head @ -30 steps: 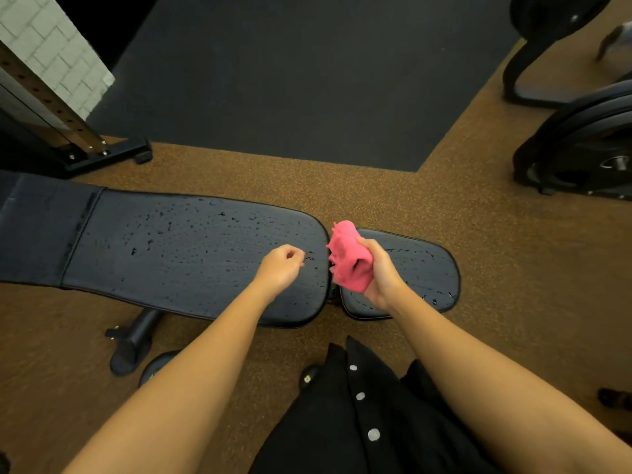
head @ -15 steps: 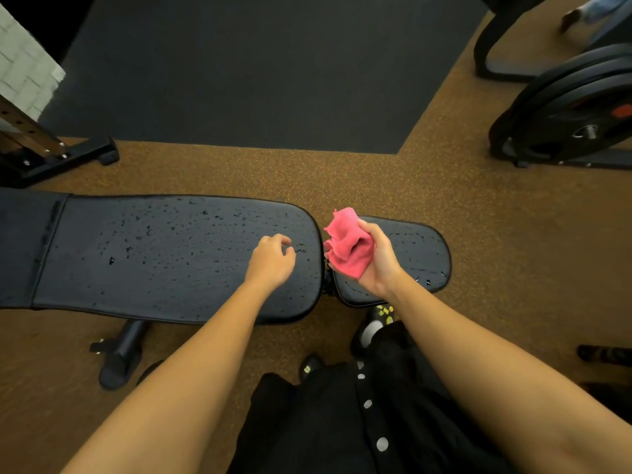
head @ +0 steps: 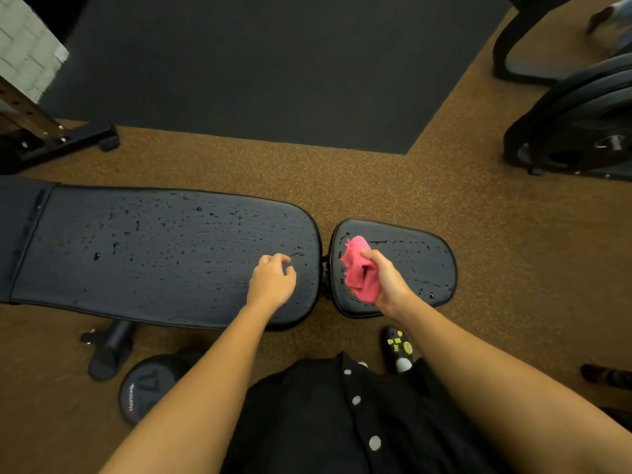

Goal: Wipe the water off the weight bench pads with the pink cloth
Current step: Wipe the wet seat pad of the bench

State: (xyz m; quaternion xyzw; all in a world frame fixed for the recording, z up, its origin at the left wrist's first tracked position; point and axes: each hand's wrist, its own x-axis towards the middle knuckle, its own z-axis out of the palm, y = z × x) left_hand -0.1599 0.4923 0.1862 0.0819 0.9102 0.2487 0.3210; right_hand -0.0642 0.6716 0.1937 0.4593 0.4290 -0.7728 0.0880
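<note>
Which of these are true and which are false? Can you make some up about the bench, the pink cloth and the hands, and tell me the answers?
1. The right hand holds the pink cloth. True.
2. The cloth is over the long back pad. False: it is over the small seat pad.
3. The long back pad has water drops on it. True.
4. The left hand holds a second cloth. False: it is empty, with loosely curled fingers, over the back pad's right end.
5. The seat pad is already dry. False: drops still show on it.
</note>
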